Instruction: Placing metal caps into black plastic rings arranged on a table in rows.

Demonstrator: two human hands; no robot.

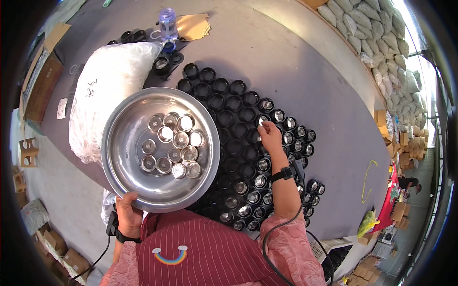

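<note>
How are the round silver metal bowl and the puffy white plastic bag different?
The round silver metal bowl is shiny and smooth; the puffy white plastic bag is wrinkled. The left hand grips the bowl's rim; the bag rests on the grey surface. Both look big.

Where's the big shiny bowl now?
In the head view, the metal bowl is left of centre: the left hand holds its lower rim, with a white bag upper left and black round pieces on its right.

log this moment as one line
left hand: grips bowl by rim | right hand: at metal cap among black cups | bowl: loose caps inside
</note>
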